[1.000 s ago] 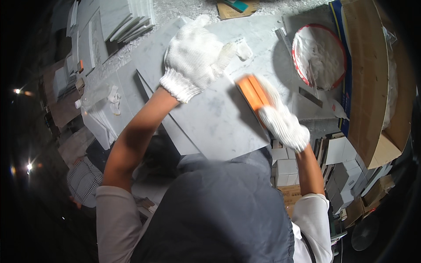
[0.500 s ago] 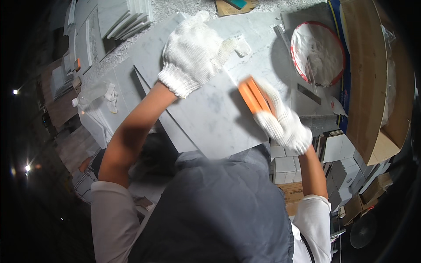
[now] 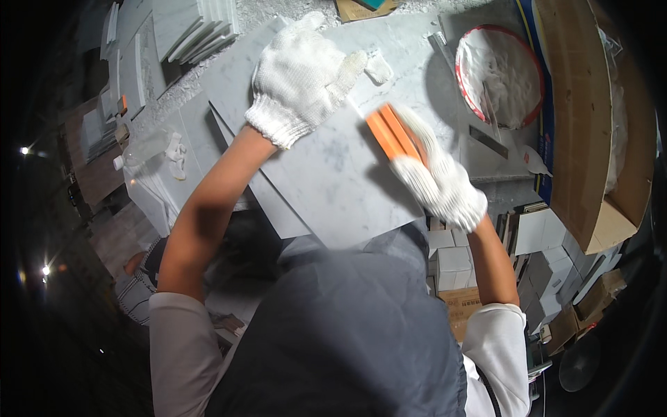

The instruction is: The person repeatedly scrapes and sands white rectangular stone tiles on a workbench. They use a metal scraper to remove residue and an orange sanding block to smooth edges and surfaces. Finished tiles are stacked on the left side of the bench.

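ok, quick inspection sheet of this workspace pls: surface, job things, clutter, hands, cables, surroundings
Surface: pale marble slab, tilted toward the person, bare where visible.
Job things: orange-handled tool laid against the slab.
Clutter: red-rimmed bowl of white paste, stacked tiles, small white boxes, large cardboard box.
Hands: left hand gloved, flat on the slab's upper part; right hand gloved, shut on the tool.
Cables: nothing seen.
Surroundings: dark, a few point lights at left.
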{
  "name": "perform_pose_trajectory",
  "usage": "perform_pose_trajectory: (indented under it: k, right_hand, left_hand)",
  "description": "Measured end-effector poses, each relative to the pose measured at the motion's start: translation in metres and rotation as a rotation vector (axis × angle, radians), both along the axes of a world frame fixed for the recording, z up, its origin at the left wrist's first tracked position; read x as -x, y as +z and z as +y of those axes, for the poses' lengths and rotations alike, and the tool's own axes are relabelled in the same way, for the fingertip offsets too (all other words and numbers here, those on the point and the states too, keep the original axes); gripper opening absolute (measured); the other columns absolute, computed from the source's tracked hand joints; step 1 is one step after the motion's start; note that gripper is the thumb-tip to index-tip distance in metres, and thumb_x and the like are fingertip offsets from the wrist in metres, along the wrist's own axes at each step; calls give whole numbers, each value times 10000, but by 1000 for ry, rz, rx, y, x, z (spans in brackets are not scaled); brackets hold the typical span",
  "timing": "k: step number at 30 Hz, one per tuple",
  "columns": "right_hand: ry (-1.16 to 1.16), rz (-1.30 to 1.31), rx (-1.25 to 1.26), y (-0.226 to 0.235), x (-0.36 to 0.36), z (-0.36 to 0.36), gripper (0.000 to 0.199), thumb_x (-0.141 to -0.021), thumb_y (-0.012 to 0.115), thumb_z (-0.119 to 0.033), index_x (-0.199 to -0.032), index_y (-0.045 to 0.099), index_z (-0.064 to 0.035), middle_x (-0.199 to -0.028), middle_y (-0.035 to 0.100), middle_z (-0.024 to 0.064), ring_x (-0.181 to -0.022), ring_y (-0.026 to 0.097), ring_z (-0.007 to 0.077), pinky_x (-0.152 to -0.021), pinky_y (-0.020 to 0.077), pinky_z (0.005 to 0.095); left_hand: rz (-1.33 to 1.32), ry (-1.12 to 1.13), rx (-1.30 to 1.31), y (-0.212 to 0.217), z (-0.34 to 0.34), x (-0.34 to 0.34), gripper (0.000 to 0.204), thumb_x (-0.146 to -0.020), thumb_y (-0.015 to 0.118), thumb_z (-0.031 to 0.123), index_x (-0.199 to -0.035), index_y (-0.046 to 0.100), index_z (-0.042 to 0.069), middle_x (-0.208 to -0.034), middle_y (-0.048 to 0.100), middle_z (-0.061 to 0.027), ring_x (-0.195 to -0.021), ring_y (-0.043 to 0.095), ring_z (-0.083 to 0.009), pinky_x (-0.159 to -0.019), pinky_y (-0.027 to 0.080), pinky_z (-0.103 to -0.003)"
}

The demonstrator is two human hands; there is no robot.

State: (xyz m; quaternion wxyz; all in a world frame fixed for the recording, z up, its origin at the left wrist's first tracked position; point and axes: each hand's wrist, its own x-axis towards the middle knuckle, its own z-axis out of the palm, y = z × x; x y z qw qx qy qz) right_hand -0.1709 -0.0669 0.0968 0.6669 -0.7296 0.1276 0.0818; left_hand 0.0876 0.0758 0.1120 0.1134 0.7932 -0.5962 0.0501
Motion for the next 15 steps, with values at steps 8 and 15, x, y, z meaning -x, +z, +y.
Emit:
perform_pose_trajectory:
  k: [8,15]
  right_hand:
    - [-4,-28,-91,16,-22,-4,725,-1014,613,-389,-1564,336,-6,-1513,473,255,-1416,463,380,-1174,360,434]
    - [55,10,26,9,-3,-1,732,-992,654,-349,-1544,353,24,-1488,490,283,-1410,472,372,-1185,352,425]
  left_hand:
    - [-40,-77,181,-1,-7,-2,478,-960,642,402,-617,703,75,-602,651,-96,-933,707,-341,-828,570,-464]
    - [68,15,-41,4,-1,3,337,-993,636,293,-774,754,66,-756,703,-106,-1024,687,-373,-971,524,-466]
